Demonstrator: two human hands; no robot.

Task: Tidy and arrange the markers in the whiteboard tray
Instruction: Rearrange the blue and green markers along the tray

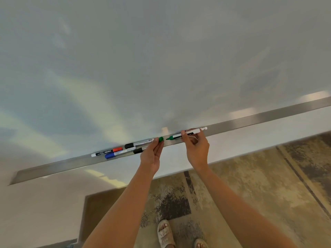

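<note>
A long metal whiteboard tray [268, 115] runs across the view under the whiteboard [161, 59]. My right hand [196, 149] grips an uncapped green marker [188, 133], its tip pointing left. My left hand [152, 154] pinches the green cap [161, 139] a short gap from that tip. In the tray to the left lie a red-capped marker [107, 152], a blue-capped marker [118, 153] and two black-capped markers [138, 144], [138, 150], the nearer one partly hidden behind my left hand. Another white marker [203, 128] peeks out behind the green one.
Below the tray there is a white wall strip, then a patterned rug [250, 185] on the floor. My sandalled feet [165, 233] stand close to the wall. The tray stretches bare to the left end [26, 174] and far right.
</note>
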